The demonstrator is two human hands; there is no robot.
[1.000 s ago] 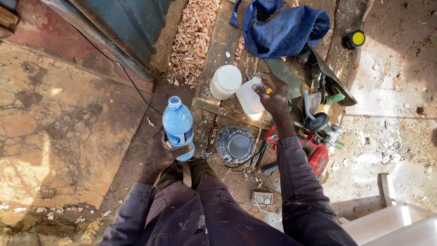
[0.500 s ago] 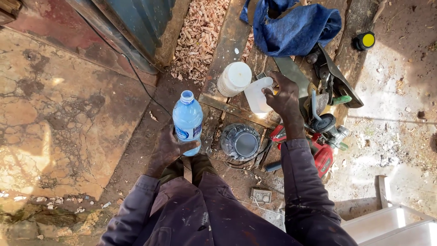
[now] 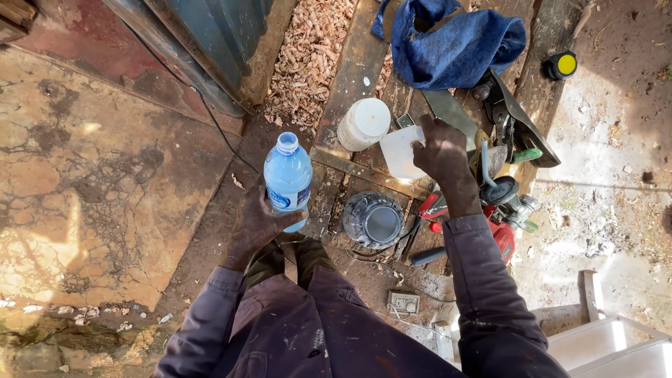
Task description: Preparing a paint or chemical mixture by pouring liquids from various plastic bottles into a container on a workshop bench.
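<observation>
Head view: left hand (image 3: 260,222) wraps a clear blue capless bottle (image 3: 288,178), upright; right hand (image 3: 441,148) grips a white plastic jug (image 3: 402,151).

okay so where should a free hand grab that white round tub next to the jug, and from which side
Probably from above, hand spread over the round lid of the white tub with fingers down its sides. It stands upright, top unobstructed. Come from its left, toward the wood shavings; the right hand and translucent jug crowd its right.
</observation>
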